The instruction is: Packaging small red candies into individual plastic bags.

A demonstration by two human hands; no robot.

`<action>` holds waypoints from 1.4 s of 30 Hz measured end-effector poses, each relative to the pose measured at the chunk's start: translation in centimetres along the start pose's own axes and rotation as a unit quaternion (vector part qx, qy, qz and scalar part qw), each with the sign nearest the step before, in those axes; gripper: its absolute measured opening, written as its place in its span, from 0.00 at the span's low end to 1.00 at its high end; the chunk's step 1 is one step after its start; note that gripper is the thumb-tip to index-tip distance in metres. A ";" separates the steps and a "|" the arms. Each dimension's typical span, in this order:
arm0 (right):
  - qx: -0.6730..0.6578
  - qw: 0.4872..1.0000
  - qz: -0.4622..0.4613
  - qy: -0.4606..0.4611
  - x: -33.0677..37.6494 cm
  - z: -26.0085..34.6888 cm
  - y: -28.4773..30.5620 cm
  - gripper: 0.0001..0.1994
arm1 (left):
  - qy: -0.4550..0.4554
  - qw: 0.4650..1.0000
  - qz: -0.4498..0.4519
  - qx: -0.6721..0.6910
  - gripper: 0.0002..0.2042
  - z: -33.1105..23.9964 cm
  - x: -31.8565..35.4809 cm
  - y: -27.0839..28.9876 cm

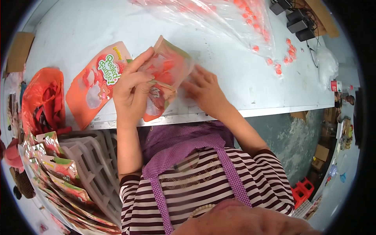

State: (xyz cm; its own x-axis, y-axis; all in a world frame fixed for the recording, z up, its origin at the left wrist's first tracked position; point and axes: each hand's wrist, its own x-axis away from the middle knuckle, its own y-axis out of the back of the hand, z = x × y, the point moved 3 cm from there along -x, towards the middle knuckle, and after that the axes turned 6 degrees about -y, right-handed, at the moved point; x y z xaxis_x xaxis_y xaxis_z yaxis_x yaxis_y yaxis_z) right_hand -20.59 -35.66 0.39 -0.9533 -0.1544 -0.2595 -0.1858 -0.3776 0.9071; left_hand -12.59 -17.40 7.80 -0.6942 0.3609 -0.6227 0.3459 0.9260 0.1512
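Observation:
My left hand (135, 88) grips a plastic pouch (172, 64) with a see-through side, red-orange pieces showing inside and a green strip along one edge. The pouch is tilted, raised over the table's front edge. A second printed part (156, 96) hangs below my left fingers; whether it belongs to the same pouch I cannot tell. Beside the pouch's right side is my right hand (209, 92), its fingers stretched out and smeared by motion, holding nothing I can see. Another orange printed pouch (92, 86) lies flat on the table, left of my left hand.
A large clear bag (219, 15) of red-orange pieces lies at the back, with loose pieces (290, 55) to its right. Black power adapters (299, 23) sit at the far right. On the left are an orange bag (43, 102), a pale plastic crate (90, 168) and stacked filled pouches (58, 166).

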 end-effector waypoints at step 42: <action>-0.674 0.735 0.043 -0.055 -3.5 2.5 8.3 0.18 | -0.031 0.924 -0.050 0.379 0.08 -2.9 -0.1 -2.2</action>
State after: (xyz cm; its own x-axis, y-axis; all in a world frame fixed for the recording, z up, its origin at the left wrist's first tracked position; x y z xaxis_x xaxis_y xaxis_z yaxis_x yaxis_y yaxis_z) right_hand -19.38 -35.96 9.70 -0.9752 -0.1829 -0.1247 0.2096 -0.9443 -0.2537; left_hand -15.09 -19.13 9.71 -0.7172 0.2495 -0.6506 0.6409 0.6027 -0.4753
